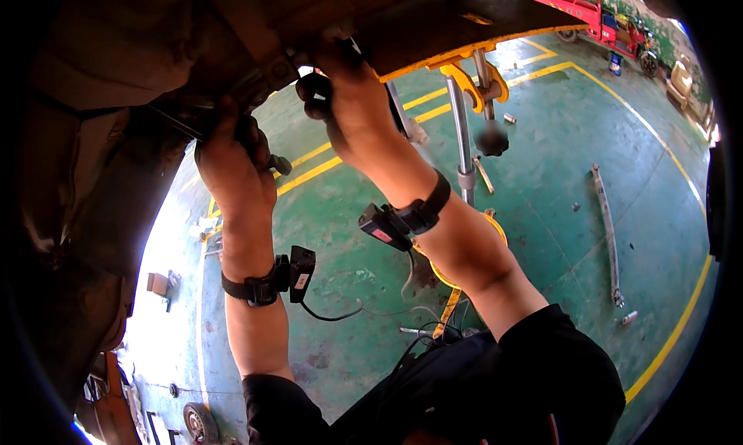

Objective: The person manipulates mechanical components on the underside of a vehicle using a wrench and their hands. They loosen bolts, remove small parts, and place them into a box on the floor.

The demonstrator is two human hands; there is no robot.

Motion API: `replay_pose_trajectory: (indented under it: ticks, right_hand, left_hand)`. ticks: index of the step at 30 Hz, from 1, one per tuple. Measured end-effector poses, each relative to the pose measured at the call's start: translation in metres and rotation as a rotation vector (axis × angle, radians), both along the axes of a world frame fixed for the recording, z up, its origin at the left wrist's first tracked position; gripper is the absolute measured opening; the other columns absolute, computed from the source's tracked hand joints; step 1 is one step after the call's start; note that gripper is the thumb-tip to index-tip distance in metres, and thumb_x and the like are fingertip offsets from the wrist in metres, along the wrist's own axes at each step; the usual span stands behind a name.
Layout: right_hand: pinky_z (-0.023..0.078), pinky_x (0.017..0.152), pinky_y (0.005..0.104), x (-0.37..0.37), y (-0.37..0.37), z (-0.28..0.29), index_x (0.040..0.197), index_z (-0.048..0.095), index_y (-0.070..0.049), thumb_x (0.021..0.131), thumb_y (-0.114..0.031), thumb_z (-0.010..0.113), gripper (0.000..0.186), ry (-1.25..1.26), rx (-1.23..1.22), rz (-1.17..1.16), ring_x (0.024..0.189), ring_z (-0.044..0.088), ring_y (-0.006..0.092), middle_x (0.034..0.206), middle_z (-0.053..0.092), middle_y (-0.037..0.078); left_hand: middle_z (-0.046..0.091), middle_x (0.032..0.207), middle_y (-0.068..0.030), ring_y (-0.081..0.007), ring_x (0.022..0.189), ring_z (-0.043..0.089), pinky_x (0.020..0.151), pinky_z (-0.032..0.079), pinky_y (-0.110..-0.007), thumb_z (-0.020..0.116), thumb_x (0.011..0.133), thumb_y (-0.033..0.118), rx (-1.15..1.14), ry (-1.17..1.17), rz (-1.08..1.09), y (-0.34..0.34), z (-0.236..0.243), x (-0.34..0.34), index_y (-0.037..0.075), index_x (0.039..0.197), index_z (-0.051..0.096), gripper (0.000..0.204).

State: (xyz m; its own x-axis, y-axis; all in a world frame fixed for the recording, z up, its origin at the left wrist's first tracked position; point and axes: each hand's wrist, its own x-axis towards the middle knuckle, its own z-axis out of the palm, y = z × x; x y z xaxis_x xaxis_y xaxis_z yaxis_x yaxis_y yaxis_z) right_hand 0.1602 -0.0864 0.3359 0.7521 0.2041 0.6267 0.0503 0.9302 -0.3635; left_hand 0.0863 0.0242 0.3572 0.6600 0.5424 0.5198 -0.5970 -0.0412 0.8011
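Observation:
Both arms reach up to a dark vehicle underbody, with a strapped black device on each wrist. My left hand is closed at the underside, fingers curled by a thin metal bar, probably gripping it, with a dark cylindrical piece beside the fingertips. My right hand, higher and further right, is raised against the underside near a bracket. Its fingers are curled and dark, around something I cannot make out.
A yellow-topped stand rises near the right arm. On the green floor lie a long metal bar, small parts and a hose. A red three-wheeler stands at the back right, a tire at the lower left. Black cables hang below the arms.

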Motion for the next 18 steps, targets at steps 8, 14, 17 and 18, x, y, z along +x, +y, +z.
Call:
replay_pose_trajectory:
  ticks: [8, 14, 17, 18]
  right_hand:
    - [0.034, 0.052, 0.0214, 0.003, 0.008, -0.006, 0.104, 0.061, -0.010, 0.096, -0.023, 0.061, 0.016, 0.001, -0.006, -0.101, 0.064, 0.051, 0.0094, 0.089, 0.060, -0.002]
    - [0.044, 0.052, 0.0267, 0.018, 0.014, -0.017, 0.104, 0.069, -0.008, 0.094, -0.019, 0.061, 0.017, -0.372, -0.268, -0.914, 0.063, 0.056, 0.0133, 0.088, 0.063, 0.007]
    - [0.049, 0.063, 0.0347, 0.028, 0.029, -0.019, 0.104, 0.069, -0.007, 0.087, -0.013, 0.062, 0.019, -0.373, -0.212, -1.174, 0.076, 0.060, 0.0222, 0.093, 0.064, 0.009]
    - [0.050, 0.068, 0.0374, 0.037, 0.035, -0.021, 0.104, 0.069, -0.007, 0.084, -0.012, 0.063, 0.021, -0.452, -0.154, -1.395, 0.083, 0.062, 0.0250, 0.096, 0.064, 0.010]
  left_hand:
    - [0.044, 0.059, 0.0010, -0.0076, 0.045, 0.033, 0.041, 0.021, -0.023, 0.058, 0.097, 0.022, -0.014, 0.014, 0.007, 0.000, 0.001, -0.003, 0.012, 0.078, 0.052, 0.023]
    - [0.043, 0.060, 0.0014, -0.0077, 0.046, 0.033, 0.041, 0.022, -0.022, 0.057, 0.096, 0.018, -0.037, 0.033, 0.047, 0.001, 0.000, 0.004, 0.011, 0.078, 0.053, 0.020]
    - [0.043, 0.059, 0.0021, -0.0074, 0.045, 0.035, 0.040, 0.024, -0.022, 0.055, 0.097, 0.017, 0.014, -0.007, 0.035, 0.022, -0.008, 0.008, 0.012, 0.079, 0.054, 0.019]
    - [0.043, 0.059, 0.0025, -0.0072, 0.044, 0.036, 0.039, 0.024, -0.022, 0.055, 0.097, 0.018, -0.005, -0.007, 0.076, 0.013, -0.007, 0.003, 0.012, 0.080, 0.054, 0.018]
